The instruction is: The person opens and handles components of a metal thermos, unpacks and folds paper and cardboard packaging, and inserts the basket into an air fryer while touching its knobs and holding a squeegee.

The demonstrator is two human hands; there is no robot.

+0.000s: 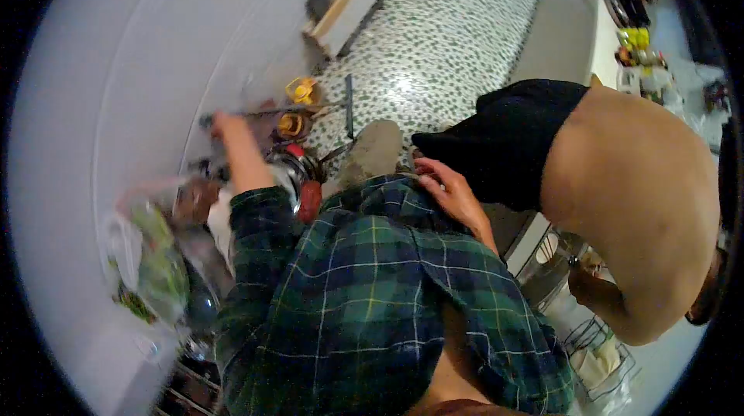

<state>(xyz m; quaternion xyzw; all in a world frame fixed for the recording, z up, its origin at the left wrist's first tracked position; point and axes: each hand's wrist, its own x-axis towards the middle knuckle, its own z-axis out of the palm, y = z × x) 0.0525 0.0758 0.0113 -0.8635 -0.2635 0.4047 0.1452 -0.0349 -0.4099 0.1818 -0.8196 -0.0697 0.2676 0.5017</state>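
Note:
At the left, my left hand (223,126) is closed around the end of a long thin handle (267,111). The handle reaches right to a narrow dark bar (349,106) on the green-speckled floor. Just below the handle is a brown container (291,125), and above it is a yellow-topped one (302,91). My right hand (449,190) hangs beside the hem of my plaid shirt (372,261), fingers apart, holding nothing. Motion blurs the left hand slightly.
A bare-backed person (635,183) in black shorts bends at the right, close to me. Bags with green vegetables (160,261), a red object (308,201) and a wire rack (597,362) stand nearby. A pale board (356,1) leans by the wall.

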